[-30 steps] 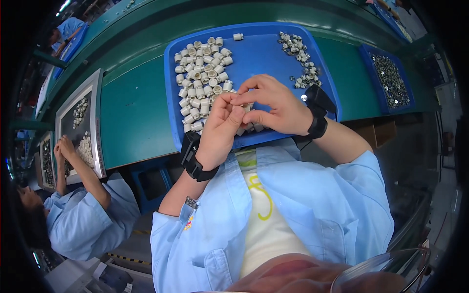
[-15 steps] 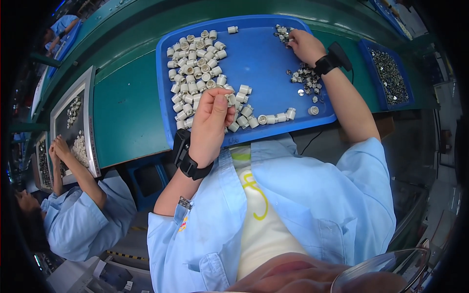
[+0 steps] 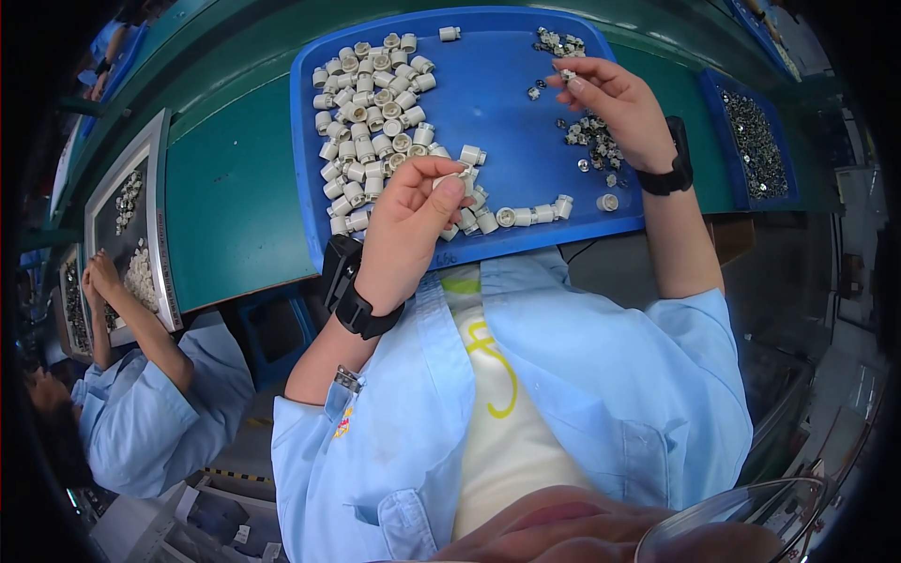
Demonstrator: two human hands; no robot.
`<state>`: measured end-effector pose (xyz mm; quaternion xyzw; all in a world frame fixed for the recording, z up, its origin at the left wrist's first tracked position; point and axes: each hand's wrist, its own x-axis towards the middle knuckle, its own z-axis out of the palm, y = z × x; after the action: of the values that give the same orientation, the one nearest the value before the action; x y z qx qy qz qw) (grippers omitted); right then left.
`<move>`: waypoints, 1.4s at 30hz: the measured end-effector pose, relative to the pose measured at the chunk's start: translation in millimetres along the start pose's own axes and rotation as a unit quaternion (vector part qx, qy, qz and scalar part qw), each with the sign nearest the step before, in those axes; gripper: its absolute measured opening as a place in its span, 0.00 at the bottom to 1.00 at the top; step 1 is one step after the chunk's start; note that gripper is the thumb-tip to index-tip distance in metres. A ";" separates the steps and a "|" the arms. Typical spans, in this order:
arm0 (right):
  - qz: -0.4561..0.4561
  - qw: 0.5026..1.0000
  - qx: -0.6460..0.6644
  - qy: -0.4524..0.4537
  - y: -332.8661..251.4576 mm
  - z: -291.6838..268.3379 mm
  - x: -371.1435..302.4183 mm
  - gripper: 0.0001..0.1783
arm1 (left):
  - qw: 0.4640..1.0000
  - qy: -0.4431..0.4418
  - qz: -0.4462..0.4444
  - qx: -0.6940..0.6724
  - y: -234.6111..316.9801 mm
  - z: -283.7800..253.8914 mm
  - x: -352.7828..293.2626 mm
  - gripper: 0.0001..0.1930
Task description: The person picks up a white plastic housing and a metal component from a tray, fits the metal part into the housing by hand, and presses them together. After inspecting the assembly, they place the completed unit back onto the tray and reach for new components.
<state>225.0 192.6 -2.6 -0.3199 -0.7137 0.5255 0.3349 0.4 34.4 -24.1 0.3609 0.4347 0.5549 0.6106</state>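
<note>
A blue tray (image 3: pixel 507 103) lies before me. My left hand (image 3: pixel 413 208) is closed around a white cylindrical socket (image 3: pixel 456 184) over the tray's near part, its fingers covering much of it. Several more white sockets (image 3: pixel 361 122) are heaped along the tray's left side, and a short row of them (image 3: pixel 535 214) lies by the near edge. Over the right side, my right hand (image 3: pixel 610 105) pinches a small white-and-metal part (image 3: pixel 568 75) between thumb and fingertips. Small metal parts (image 3: pixel 591 141) lie in a pile below that hand, and another little pile (image 3: pixel 559 43) sits at the far right corner.
The tray rests on a green worktable (image 3: pixel 225 188). To the right stands a blue bin (image 3: pixel 751 141) full of small metal parts. On the left, a co-worker (image 3: pixel 160 394) handles parts over a metal-framed tray (image 3: pixel 161 225). A blue stool (image 3: pixel 275 333) is below the table.
My right hand has drawn back from the far pile toward me and to the right, a small part now showing at its fingertips. My left hand keeps the socket, shifted slightly right.
</note>
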 end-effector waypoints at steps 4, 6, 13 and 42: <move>0.002 0.995 0.100 -0.026 -3.9 12.2 -14.3 0.15 | 1.000 -0.016 -0.015 0.012 5.9 2.2 -2.2 0.11; 0.021 0.980 0.190 -0.055 -8.2 24.1 -23.3 0.15 | 0.999 -0.020 -0.020 0.018 9.6 3.8 -3.1 0.12; -0.125 0.986 0.093 -0.059 -19.5 83.3 -52.0 0.16 | 0.996 -0.079 -0.009 0.047 3.6 12.6 -2.7 0.13; -0.193 0.981 -0.004 0.011 -20.7 97.6 -54.3 0.07 | 0.932 -0.034 0.246 0.262 -6.2 6.7 -4.2 0.09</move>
<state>174.4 91.4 -12.1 -0.1834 -0.7603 0.4443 0.4369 8.9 29.8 -26.8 0.6227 0.4412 0.5414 0.3528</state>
